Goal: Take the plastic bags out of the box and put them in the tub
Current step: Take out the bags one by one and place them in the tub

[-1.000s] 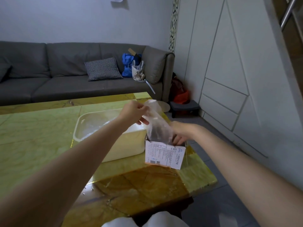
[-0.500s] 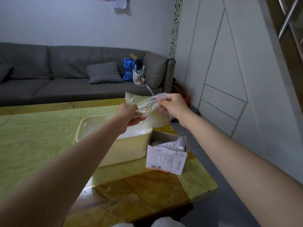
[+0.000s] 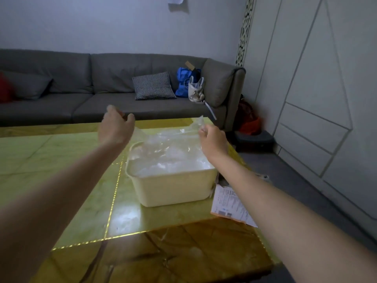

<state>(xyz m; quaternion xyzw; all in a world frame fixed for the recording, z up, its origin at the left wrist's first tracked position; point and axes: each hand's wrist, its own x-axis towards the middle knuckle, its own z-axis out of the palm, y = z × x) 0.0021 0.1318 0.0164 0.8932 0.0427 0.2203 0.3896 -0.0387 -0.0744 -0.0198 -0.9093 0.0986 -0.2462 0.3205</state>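
The green-and-gold marble-patterned table point(image 3: 61, 160) carries everything, and behind it runs a grey sofa point(image 3: 81, 84) with a checked cushion point(image 3: 153, 86). On the table stands the cream plastic tub point(image 3: 173, 186), set just beside the cardboard box point(image 3: 228, 203) at its right, so a bag needs only a short carry across. The box is mostly hidden behind the right forearm; only its labelled side and a bit of its rim show, so what remains inside cannot be told

A clear plastic bag point(image 3: 169, 139) is stretched over the open top of the tub, its far corner raised and its lower part sagging toward the heap of crumpled clear plastic already inside. It seems to be held spread out like this so that it will settle flat into the tub instead of bunching on the rim

The right hand point(image 3: 213, 140) pinches the bag's upper right corner between thumb and curled fingers, above the tub's far right edge. The left hand point(image 3: 116, 129) hovers above the tub's far left corner, seen from the back and blurred; the bag's left edge runs up to it, but whether its fingers grip the film or have let go I cannot tell
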